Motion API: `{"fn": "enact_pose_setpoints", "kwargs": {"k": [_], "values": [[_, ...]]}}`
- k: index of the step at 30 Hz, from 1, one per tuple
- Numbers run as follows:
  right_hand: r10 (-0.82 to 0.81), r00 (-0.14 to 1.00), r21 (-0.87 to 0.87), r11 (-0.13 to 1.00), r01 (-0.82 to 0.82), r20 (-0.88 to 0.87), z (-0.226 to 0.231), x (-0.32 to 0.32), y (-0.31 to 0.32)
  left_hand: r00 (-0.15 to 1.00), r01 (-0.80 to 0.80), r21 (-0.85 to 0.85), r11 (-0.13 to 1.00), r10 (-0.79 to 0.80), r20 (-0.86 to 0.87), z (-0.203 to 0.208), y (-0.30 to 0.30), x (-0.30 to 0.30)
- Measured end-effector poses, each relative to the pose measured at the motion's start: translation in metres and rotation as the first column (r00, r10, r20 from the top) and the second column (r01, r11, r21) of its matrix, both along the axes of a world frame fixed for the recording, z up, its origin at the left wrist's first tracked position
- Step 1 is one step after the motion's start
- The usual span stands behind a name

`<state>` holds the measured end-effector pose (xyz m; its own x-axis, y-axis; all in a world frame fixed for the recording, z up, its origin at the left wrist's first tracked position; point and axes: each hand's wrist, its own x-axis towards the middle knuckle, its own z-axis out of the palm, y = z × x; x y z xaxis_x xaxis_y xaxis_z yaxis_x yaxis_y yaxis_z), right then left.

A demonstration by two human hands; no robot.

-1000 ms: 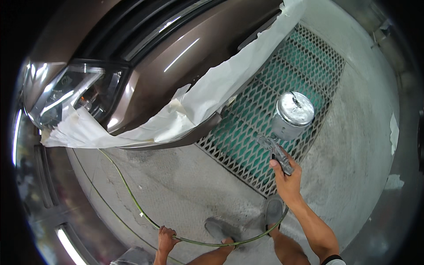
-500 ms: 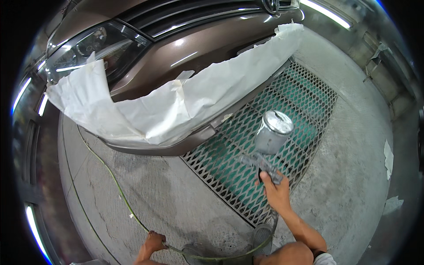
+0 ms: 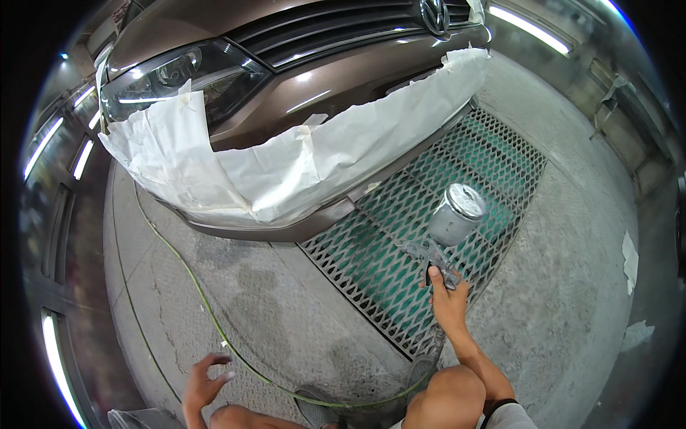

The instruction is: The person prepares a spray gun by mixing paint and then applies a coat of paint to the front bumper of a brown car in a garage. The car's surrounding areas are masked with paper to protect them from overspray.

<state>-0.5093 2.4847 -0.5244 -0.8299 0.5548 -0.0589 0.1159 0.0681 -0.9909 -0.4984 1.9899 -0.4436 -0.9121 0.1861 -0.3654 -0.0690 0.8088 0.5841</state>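
Note:
My right hand [image 3: 449,300] is wrapped round the handle of a grey paint spray gun [image 3: 433,259]. A silvery paint cup [image 3: 453,227] sits on top of the gun, over the floor grating. Low on the left, my left hand [image 3: 204,385] is open and empty, its fingers curved and apart. Beside it runs a green air hose [image 3: 196,282], which lies across the floor and bends past my feet toward the right. Ahead stands a brown car bumper [image 3: 286,230], its upper part covered by white masking paper [image 3: 279,175].
A metal grating [image 3: 400,286] over green material lies in the concrete floor. The car's headlight [image 3: 182,75] and grille [image 3: 336,32] are above the paper. A thinner dark hose [image 3: 132,307] lies further left. Torn paper [image 3: 629,261] is by the right wall.
My left hand has let go of the green hose and moved left, its fingers now apart. The spray gun has shifted slightly right in my right hand. My view has shifted a little.

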Motion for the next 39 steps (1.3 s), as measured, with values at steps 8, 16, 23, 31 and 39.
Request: {"fn": "enact_pose_setpoints", "kwargs": {"k": [8,16,23,31,39], "values": [[-0.103,0.992,-0.045,0.994,0.100,-0.074,-0.018,-0.005,-0.012,0.928,0.333,0.120,0.935,-0.347,0.133,0.052,0.087,-0.052],[-0.034,0.999,-0.080,0.996,0.031,-0.035,-0.005,0.020,-0.013,0.881,0.336,0.687,0.644,-0.474,0.013,-0.121,0.316,-0.058],[-0.006,1.000,0.037,0.999,0.005,0.020,-0.002,0.040,-0.010,0.860,0.421,0.633,0.649,-0.062,-0.507,-0.063,0.354,-0.035],[0.029,1.000,0.053,0.998,-0.030,0.010,-0.019,0.049,-0.018,0.571,0.813,0.359,0.458,-0.506,-0.647,-0.038,0.366,-0.085],[-0.031,0.998,-0.032,0.999,0.030,-0.052,-0.017,0.046,-0.020,0.586,0.766,0.419,0.487,-0.264,-0.766,-0.043,0.362,-0.078]]}}
